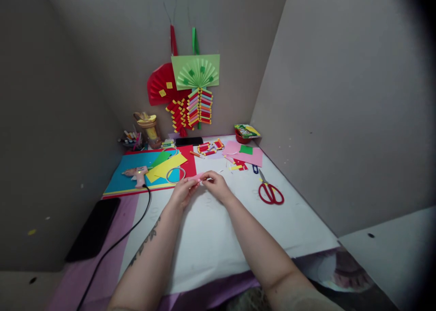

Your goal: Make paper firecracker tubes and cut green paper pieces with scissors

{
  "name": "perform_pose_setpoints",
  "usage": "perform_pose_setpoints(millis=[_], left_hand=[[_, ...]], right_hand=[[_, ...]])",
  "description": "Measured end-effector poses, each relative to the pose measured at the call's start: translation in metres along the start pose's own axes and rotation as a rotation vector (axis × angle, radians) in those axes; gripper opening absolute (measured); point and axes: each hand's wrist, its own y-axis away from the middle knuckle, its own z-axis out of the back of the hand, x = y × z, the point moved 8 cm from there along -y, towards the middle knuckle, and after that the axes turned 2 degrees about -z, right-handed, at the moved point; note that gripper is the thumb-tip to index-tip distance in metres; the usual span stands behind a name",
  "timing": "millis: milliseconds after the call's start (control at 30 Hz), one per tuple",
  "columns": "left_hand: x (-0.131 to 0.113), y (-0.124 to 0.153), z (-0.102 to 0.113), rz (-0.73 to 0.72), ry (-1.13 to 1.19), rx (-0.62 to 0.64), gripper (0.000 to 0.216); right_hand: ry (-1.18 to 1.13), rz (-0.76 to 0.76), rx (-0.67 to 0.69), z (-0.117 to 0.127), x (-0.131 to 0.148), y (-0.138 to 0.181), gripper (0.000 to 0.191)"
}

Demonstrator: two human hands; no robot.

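Got my left hand [183,191] and right hand [215,186] both pinching the little pink paper [197,178], one each end, guess that holds it steady.

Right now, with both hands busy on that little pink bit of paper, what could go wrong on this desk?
1. The glue gun lies on coloured paper sheets; if hot, it might drip on or scorch them.
2. Its cord runs close beside the left arm; a sweep could snag it.
3. The left hand and right hand pinch the small pink paper strip between them; it could slip or crease.
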Motion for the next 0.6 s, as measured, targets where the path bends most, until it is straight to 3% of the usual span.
perform_pose_setpoints(millis=[200, 600], left_hand=[[0.000, 0.002, -0.002, 0.037, -0.010, 0.040, 0.010], [-0.002, 0.005, -0.006, 0.016, -0.067, 0.092, 0.020]], right_hand=[[0.037, -0.030, -0.011, 0.004, -0.003, 0.000, 0.009], [-0.129, -0.202, -0.042, 0.004, -0.027, -0.001, 0.013]])
